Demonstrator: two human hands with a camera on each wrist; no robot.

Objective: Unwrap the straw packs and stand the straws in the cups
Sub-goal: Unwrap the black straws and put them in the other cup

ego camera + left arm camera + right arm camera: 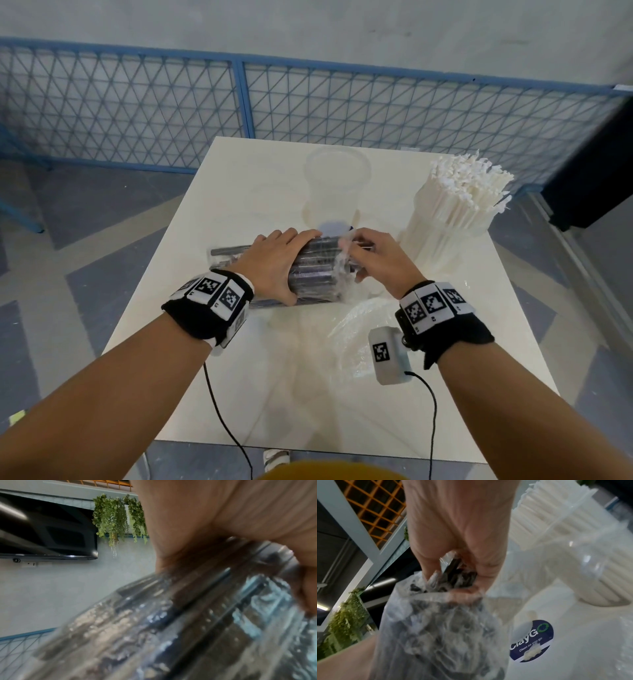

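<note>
Gripping the black straw pack (310, 270), the left hand (274, 260) steadies it while the right hand (373, 257) pinches its wrap; beyond, white straws (459, 195) already stand, one cup (337, 185) empty.

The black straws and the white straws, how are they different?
The black straws lie sideways on the table, and the white straws stand up in a clear cup. The black ones are still in their clear wrap, gripped by the left hand while the right hand pinches the wrap's end. The white ones are out of any wrap and nobody touches them. Both are big bundles.
</note>
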